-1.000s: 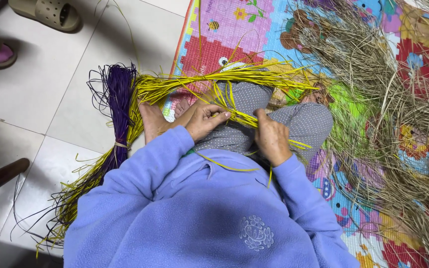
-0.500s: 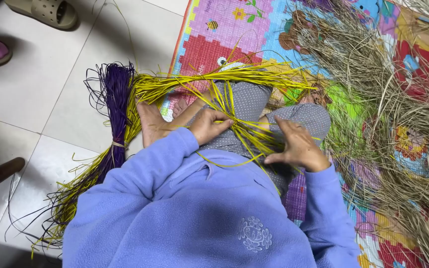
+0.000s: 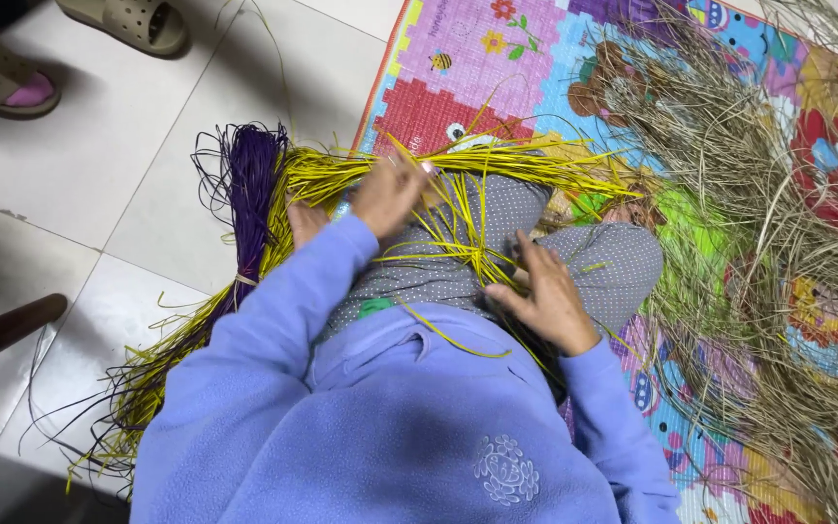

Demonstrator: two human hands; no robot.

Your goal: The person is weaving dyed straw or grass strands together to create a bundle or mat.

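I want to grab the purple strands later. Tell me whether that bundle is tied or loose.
Tied. The purple bundle lies on the floor tiles, cinched by a pale band low down, its upper ends fanning out. No hand touches it.

- The left hand point(image 3: 390, 194) is blurring, so its grip on the yellow strands point(image 3: 458, 228) cannot be read.
- Left of that grip, the purple bundle point(image 3: 252, 194) is running under the lilac sleeve point(image 3: 273, 320), hiding its lower end.
- The dry grass pile point(image 3: 778, 223), right of the right hand point(image 3: 545, 296), is being cut by the frame edge.
- The sandals point(image 3: 128, 19), far up-left, are showing only partly.
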